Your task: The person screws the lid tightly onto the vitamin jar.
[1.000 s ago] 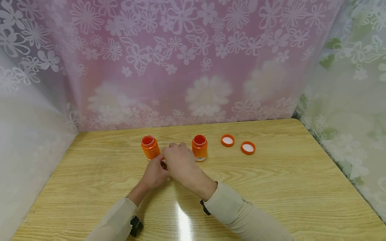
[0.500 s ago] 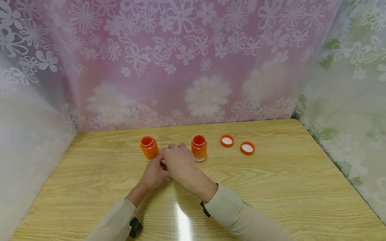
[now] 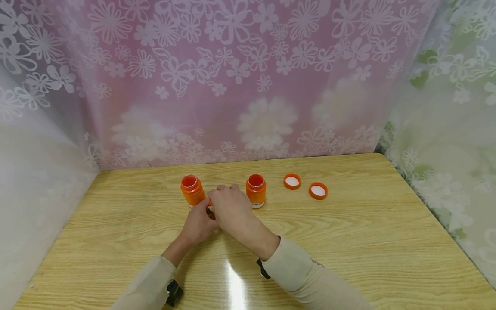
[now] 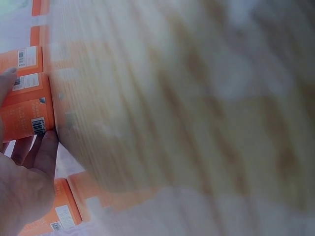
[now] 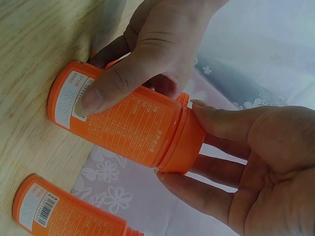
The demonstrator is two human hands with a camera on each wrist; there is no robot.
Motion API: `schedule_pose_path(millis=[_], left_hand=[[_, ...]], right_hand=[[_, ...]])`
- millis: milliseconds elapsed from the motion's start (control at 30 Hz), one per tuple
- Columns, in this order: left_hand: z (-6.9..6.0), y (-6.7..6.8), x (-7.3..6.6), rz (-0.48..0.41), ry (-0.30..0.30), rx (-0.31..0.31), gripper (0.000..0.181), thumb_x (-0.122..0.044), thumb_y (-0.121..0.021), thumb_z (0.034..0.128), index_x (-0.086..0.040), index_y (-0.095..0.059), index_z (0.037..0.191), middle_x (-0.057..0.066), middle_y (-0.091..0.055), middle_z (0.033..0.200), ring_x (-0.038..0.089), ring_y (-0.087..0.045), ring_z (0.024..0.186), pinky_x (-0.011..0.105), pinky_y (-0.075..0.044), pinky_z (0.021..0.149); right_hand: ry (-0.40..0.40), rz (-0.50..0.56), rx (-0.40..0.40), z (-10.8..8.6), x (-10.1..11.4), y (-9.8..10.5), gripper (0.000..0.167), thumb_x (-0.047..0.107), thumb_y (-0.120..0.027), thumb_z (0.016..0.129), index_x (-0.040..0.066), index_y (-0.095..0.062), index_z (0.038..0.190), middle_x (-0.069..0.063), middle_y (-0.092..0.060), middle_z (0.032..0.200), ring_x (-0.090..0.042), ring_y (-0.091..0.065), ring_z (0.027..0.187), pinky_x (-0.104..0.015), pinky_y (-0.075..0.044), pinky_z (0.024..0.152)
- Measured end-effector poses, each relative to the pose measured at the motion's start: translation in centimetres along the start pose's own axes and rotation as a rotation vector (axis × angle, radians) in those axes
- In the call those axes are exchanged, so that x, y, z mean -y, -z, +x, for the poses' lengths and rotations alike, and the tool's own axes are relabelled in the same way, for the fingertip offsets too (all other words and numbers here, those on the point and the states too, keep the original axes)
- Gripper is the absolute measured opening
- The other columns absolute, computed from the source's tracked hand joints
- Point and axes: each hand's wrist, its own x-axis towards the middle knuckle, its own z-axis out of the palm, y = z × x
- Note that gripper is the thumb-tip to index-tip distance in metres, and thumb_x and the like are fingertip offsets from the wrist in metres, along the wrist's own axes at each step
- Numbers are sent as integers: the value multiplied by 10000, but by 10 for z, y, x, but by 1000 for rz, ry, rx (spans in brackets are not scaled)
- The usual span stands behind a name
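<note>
Currently, held bottle (image 5: 133, 120): it stands upright between the two hands, with its base at the table (image 3: 348, 237); the long axis goes vertically, and the orange cap (image 5: 184, 145) points up, away from the wood.
Left hand (image 3: 199, 221): its fingers and thumb are closed around the lower body of the held bottle, the thumb lying over the white label.
Right hand (image 3: 234, 209): it comes from above the held bottle, fingers and thumb gripping the cap from opposite sides.
Left bottle (image 3: 193, 190): behind the held bottle and to its left, upright, open mouth upward.
Right bottle (image 3: 256, 192): behind the held bottle and to its right, also upright and open.
Two loose lids (image 3: 292, 181): farther right of the held bottle, lying flat, white insides upward.
</note>
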Motion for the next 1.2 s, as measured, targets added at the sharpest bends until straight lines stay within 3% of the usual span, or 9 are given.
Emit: schedule_pose_path(millis=[400, 933, 1200], left_hand=[[0, -1, 0, 12, -9, -14, 403, -135, -824, 725, -76, -635, 1076, -6, -631, 894, 156, -559, 776, 316, -503, 719], [0, -2, 0, 20, -13, -25, 401, -129, -826, 725, -84, -631, 1072, -10, -633, 898, 149, -572, 790, 323, -509, 734], [-1, -2, -2, -22, -25, -14, 432, -106, -829, 738, -89, -617, 1115, -2, -642, 979, 147, -599, 854, 330, -525, 778]], right_hand=[[-9, -6, 53, 1, -2, 2, 271, 301, -707, 873, 168, -695, 1109, -14, -653, 1031, -247, -571, 851, -331, -526, 721], [19, -8, -2, -1, -4, 1, 253, 299, -712, 872, 140, -697, 1069, -15, -665, 1011, -238, -560, 799, -310, -520, 678], [28, 72, -22, -1, -11, -1, 278, 315, -708, 875, 156, -682, 1102, -15, -663, 1105, -224, -532, 802, -298, -506, 634]])
